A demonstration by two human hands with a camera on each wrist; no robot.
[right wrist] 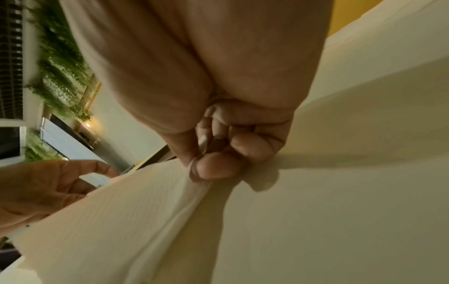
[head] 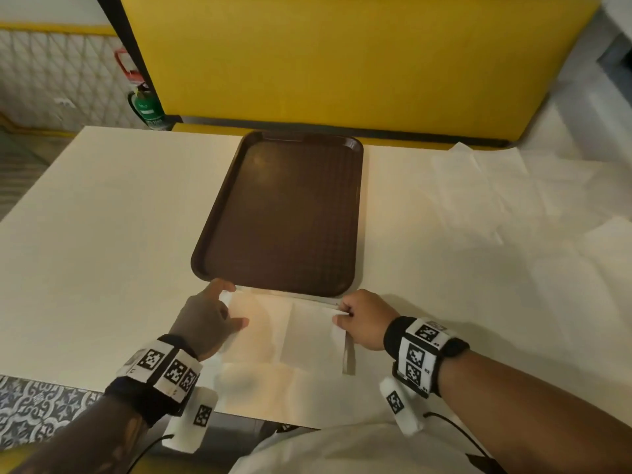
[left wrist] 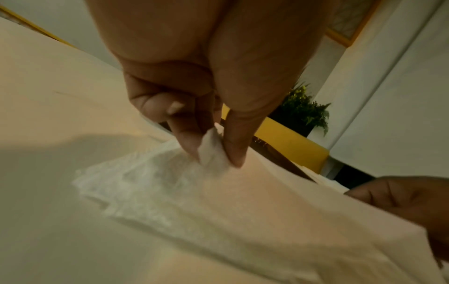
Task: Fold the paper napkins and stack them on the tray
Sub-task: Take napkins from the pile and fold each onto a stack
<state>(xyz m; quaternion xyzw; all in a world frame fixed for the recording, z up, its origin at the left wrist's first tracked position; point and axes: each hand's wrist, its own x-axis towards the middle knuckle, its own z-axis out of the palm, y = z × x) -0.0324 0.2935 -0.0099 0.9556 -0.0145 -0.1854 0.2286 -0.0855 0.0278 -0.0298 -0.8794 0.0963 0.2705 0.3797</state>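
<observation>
A white paper napkin (head: 284,333) lies on the table just in front of the brown tray (head: 219,213), its far edge raised. My left hand (head: 208,319) pinches the napkin's far left corner (left wrist: 211,151) between thumb and fingertips. At the far right corner, my right hand (head: 362,318) pinches the napkin (right wrist: 136,211) between thumb and curled fingers. In the right wrist view the right hand (right wrist: 209,165) shows the paper caught under the thumb tip. The tray holds nothing. In the left wrist view the left hand (left wrist: 211,153) hovers just above the table.
More unfolded white napkins (head: 513,206) are spread over the right side of the cream table (head: 102,234). A yellow bench back (head: 342,63) stands behind the tray. The table's near edge (head: 239,413) runs just in front of my body.
</observation>
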